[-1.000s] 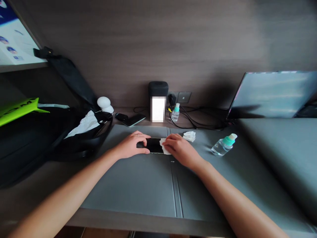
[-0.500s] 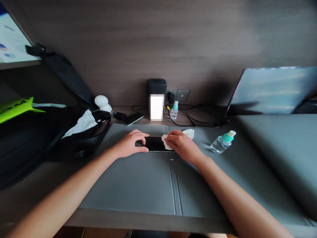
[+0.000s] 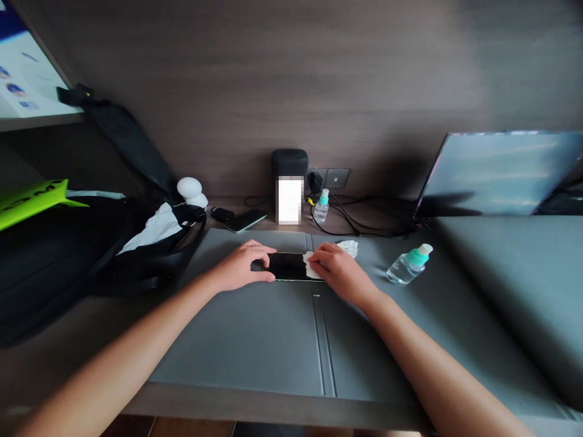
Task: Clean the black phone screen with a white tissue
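A dark-screened smartphone [image 3: 289, 267] lies flat and crosswise on the grey desk mat [image 3: 246, 340]. My left hand [image 3: 243, 265] grips its left end, thumb on the near edge and fingers along the far edge. Pinched under the fingers of my right hand [image 3: 339, 270] is a white tissue [image 3: 311, 267], pressed onto the right part of the screen. The phone's right end is hidden by that hand. A crumpled tissue [image 3: 348, 247] rests just beyond my right hand. To the right, a clear spray bottle [image 3: 405, 267] with a teal collar lies tilted on the mat.
A black bag [image 3: 59, 261] with a white tissue sticking out sits at left. Along the wall stand a dark cylinder [image 3: 290, 161], a small spray bottle [image 3: 321, 207], another phone [image 3: 246, 220], and cables [image 3: 346, 221]. A laptop [image 3: 496, 173] is at right.
My right hand has slid the tissue slightly to the right across the screen, baring more of it. The left hand keeps its hold on the phone. The view has shifted slightly.
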`<move>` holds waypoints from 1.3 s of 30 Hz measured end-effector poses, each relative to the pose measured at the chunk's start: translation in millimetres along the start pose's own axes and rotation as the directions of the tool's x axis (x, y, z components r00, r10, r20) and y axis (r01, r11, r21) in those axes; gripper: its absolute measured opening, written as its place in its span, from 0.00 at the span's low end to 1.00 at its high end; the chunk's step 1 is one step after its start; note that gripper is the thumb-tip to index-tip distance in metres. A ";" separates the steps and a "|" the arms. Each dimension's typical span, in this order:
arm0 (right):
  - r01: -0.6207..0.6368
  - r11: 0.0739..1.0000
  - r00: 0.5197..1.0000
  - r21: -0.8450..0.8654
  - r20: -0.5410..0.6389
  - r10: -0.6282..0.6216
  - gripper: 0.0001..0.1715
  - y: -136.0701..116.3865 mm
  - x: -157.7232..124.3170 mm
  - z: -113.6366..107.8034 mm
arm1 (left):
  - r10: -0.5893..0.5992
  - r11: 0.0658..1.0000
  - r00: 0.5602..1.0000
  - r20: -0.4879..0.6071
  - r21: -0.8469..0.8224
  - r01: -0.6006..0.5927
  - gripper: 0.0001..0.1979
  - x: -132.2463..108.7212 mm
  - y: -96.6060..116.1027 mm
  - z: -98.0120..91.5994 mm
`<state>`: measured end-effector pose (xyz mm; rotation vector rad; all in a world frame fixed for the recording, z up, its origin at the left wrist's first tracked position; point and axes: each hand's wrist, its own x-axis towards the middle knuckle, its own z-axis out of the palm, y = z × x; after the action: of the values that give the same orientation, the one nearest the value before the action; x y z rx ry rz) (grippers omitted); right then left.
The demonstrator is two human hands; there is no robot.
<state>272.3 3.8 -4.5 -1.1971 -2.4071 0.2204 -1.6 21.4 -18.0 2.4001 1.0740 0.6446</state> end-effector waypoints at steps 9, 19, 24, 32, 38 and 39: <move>0.042 0.999 0.999 0.028 -0.020 -0.042 0.10 0.7 7.4 7.0 | 0.012 1.000 1.000 -0.014 -0.005 -0.012 0.10 0.3 -1.5 1.1; 0.104 0.994 0.995 0.029 0.001 -0.104 0.10 -2.9 6.6 8.9 | 0.003 1.000 1.000 -0.010 -0.004 -0.003 0.10 0.4 -1.0 1.1; 0.047 0.999 0.998 -0.017 -0.037 -0.047 0.10 -6.2 7.3 11.5 | -0.004 1.000 1.000 -0.001 -0.018 0.004 0.10 0.1 -1.5 1.1; 0.087 0.996 0.996 0.013 -0.035 -0.087 0.09 -7.7 8.9 16.6 | -0.022 1.000 1.000 -0.004 -0.022 0.022 0.10 0.4 1.0 0.9; 0.131 0.991 0.991 0.034 0.001 -0.131 0.10 -10.4 6.8 13.9 | -0.019 1.000 1.000 -0.001 -0.013 0.019 0.11 1.0 -0.4 1.8; 0.135 0.990 0.991 0.034 -0.001 -0.135 0.10 -10.3 7.5 14.1 | -0.018 1.000 1.000 -0.002 -0.010 0.018 0.11 1.0 -0.4 1.9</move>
<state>254.6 4.1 -11.2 -1.0142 -2.4635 0.2188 -0.1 22.1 -19.5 2.3792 1.0900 0.6440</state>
